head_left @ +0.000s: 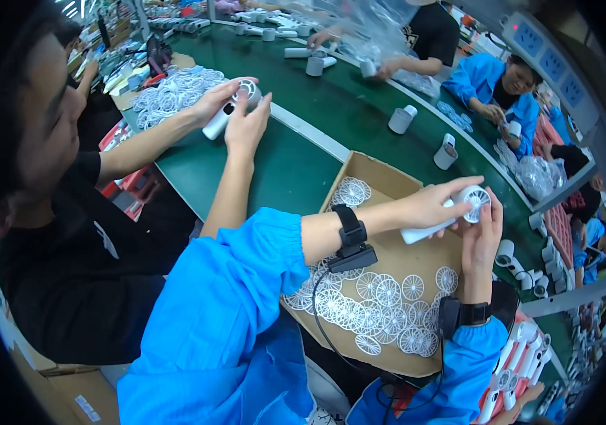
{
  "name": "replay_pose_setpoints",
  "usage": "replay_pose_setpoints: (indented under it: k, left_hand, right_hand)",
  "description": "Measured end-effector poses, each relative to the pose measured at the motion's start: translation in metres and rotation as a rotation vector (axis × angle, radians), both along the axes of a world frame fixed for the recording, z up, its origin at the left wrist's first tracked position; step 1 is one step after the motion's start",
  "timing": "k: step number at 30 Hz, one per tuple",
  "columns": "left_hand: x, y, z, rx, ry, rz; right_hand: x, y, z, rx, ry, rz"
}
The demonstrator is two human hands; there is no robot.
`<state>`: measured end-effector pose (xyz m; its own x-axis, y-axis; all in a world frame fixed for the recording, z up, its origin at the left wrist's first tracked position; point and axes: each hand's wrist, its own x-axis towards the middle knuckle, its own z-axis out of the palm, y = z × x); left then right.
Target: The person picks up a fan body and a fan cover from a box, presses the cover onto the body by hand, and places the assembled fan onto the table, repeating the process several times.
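Note:
Over a cardboard box, both my hands hold a white handheld fan (pixel 474 205), its round head showing a spoked grille and its handle (pixel 420 233) pointing lower left. My left hand (pixel 434 208) reaches over the body, with fingers at the edge of the round head. From the right side, my right hand (pixel 484 237) grips that head between thumb and fingers. Beneath them, the box (pixel 388 244) contains many loose white spoked round grilles (pixel 386 292), mostly heaped at its near side. Black straps with a small device and cable circle my wrists.
At left, a co-worker in black holds a similar white fan (pixel 219 122) beside a pile of white rings (pixel 175 95). Grey-white fan bodies (pixel 402 120) stand on the green conveyor (pixel 359 106). More fans lie in a pink-lined tray (pixel 522 361) at lower right. Other people work across the belt.

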<state>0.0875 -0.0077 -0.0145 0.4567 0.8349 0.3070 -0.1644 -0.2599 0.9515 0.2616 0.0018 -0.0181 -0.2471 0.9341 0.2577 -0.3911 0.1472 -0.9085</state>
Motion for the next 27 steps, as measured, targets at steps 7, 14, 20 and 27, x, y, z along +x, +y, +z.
replay_pose_setpoints:
  k: [7,14,20,27]
  left_hand:
    - [-0.016,0.004,-0.007,-0.213,-0.08,0.041]
    - [-0.033,0.028,-0.019,0.104,0.266,0.908]
    - [-0.031,0.034,-0.024,0.252,0.749,0.626]
    - [-0.024,0.042,-0.034,0.15,0.73,0.548]
  right_hand:
    - [-0.007,-0.001,0.022,-0.122,-0.181,-0.048]
    - [0.203,0.08,0.028,0.18,-1.363,-0.077]
    - [0.277,0.092,-0.056,0.16,-1.782,-0.321]
    - [0.259,0.087,-0.059,0.144,-1.86,-0.323]
